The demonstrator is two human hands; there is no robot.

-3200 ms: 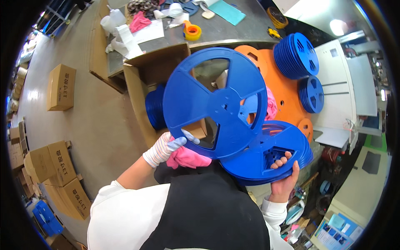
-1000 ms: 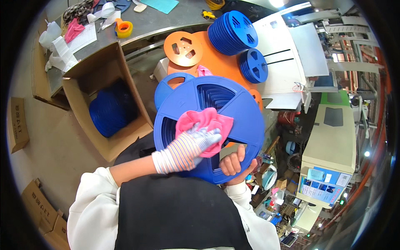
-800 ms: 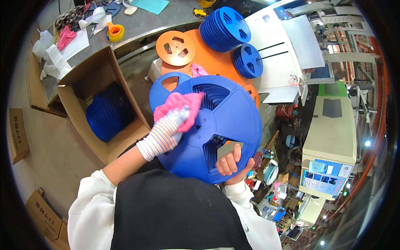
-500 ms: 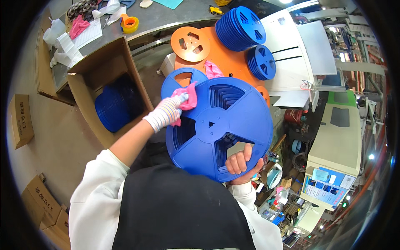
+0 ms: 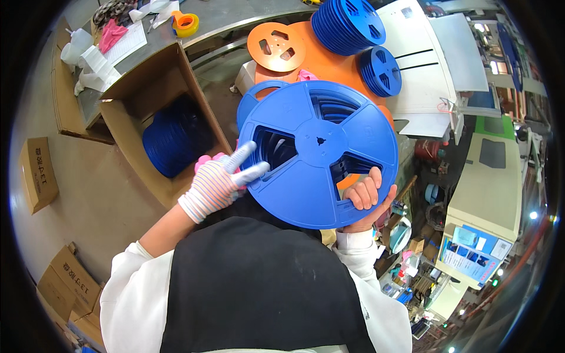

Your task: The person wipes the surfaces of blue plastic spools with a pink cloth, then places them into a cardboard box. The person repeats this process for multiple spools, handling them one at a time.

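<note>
In front of me several large blue plastic reels (image 5: 294, 191) are held together, the front one facing up with three wedge-shaped windows and a small centre hole. My bare right hand (image 5: 369, 197) grips them at the lower right, fingers hooked through a window and thumb outside the rim. My gloved left hand (image 5: 212, 185) is at the left rim. Two of its fingers stretch over the front reel's edge, while a pink cloth (image 5: 203, 161) is bunched in the hand and mostly hidden behind it.
Blue reels (image 5: 170, 144) fill part of an open carton (image 5: 126, 156) on the left. An orange surface (image 5: 309, 47) ahead bears an orange reel (image 5: 276, 47), a tall blue reel stack (image 5: 347, 26) and a smaller one (image 5: 379, 72). A grey table (image 5: 226, 17) with tape (image 5: 185, 25) lies behind.
My left hand has moved from the front reel's face down to its left rim, taking the cloth along. The held reels now sit slightly higher and farther right in view.
</note>
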